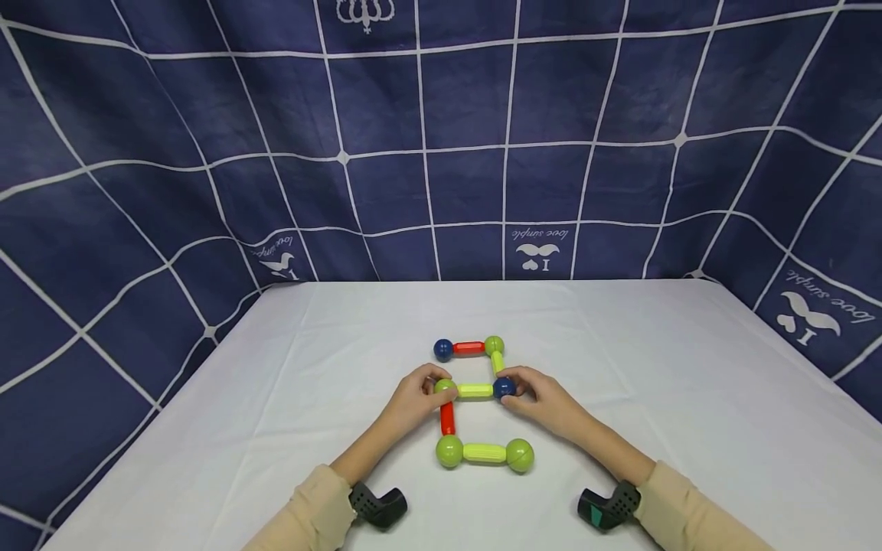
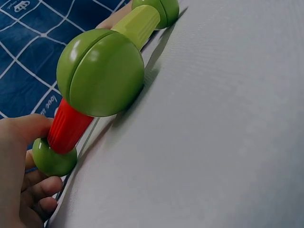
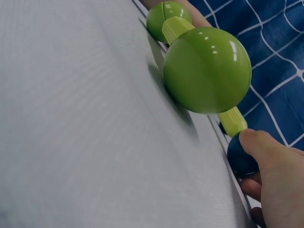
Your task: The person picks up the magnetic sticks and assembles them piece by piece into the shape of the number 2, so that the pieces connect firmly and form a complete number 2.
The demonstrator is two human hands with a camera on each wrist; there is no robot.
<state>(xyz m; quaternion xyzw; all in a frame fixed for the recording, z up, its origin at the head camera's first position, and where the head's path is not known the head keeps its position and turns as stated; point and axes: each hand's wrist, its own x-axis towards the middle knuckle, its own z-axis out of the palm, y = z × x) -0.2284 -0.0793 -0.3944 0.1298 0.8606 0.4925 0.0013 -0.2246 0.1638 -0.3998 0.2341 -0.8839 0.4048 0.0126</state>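
Observation:
An S-shaped chain of balls and rods lies on the white table. My left hand (image 1: 417,394) pinches the green ball (image 1: 445,389) at the left end of the middle yellow-green rod (image 1: 475,391). At that rod's other end, my right hand (image 1: 540,396) grips a blue ball (image 1: 504,387) between thumb and fingers. A red rod (image 1: 447,418) runs from the left-hand ball to a nearer green ball (image 1: 449,451). From there a yellow-green rod (image 1: 485,453) leads to another green ball (image 1: 520,455). Beyond the hands, a short yellow-green rod (image 1: 497,363) joins a green ball (image 1: 494,346), a red rod (image 1: 469,348) and a blue ball (image 1: 443,350).
The white cloth-covered table (image 1: 276,459) spreads around the chain. A dark blue curtain (image 1: 462,176) with white grid lines hangs behind it and along both sides. Dark wrist devices sit at both cuffs, the left one (image 1: 378,506) and the right one (image 1: 609,506).

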